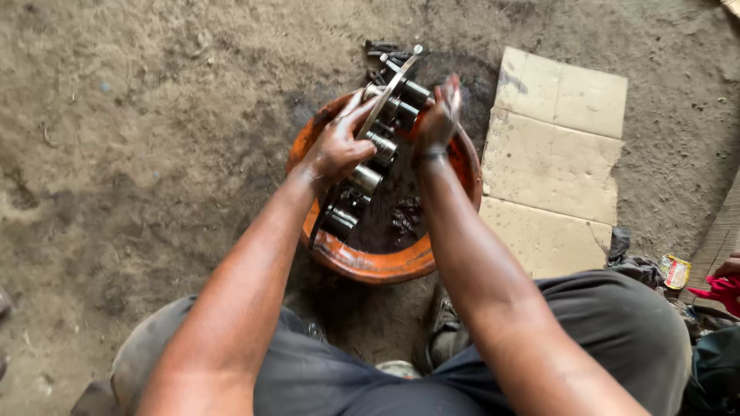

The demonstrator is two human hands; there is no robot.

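We hold a long greasy metal part (375,150), a row of stubby steel cylinders along a flat bar, slanting over an orange basin (370,266) that sits on the dirt floor (154,139). Our left hand (337,142) is clenched round the part about halfway along, fingers wrapped over the bar and thumb on the near side. Our right hand (441,115) is pressed against the upper end of the part, fingers straight and close together; we cannot tell whether it grips or only steadies. The lower end of the part dips into the basin near its left wall, and the upper end sticks out past the far rim. The basin holds dark oily liquid (393,216) with a few small dark bits in it. Just beyond the far rim lie some small dark metal pieces (385,52) on the floor. A flattened sheet of cardboard (555,154) lies on the floor touching the right side of the basin. At the right edge of the floor are a crumpled packet (676,271) and a red cloth (721,291).
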